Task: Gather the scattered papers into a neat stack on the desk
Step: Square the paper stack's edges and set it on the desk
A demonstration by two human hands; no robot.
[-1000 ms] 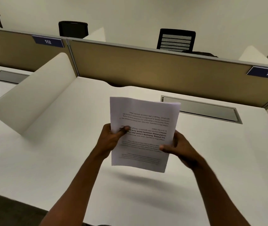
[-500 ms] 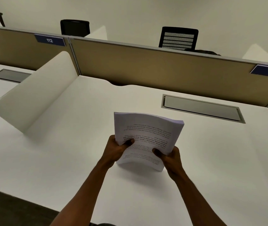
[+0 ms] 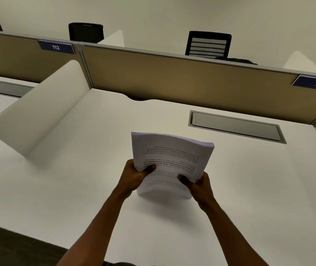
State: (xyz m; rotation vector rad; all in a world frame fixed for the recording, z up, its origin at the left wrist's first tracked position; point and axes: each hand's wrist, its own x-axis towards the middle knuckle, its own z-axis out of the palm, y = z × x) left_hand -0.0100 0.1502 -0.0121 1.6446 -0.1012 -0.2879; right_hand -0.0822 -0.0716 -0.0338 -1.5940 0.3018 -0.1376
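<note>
A thick stack of white printed papers stands on its lower edge on the white desk, leaning away from me with its top bowed. My left hand grips the stack's left side, thumb across the printed top sheet. My right hand grips the lower right side, thumb on the top sheet too. The text on the top sheet reads upside down from here.
A white curved divider rises at the desk's left. A tan partition with labels 112 and 113 runs along the back. A grey cable hatch lies right of the stack. Black chairs stand beyond.
The stack, held up in the air a second ago, has come down until its lower edge rests on the desk. Both hands came down with it and slid lower on its sides.
</note>
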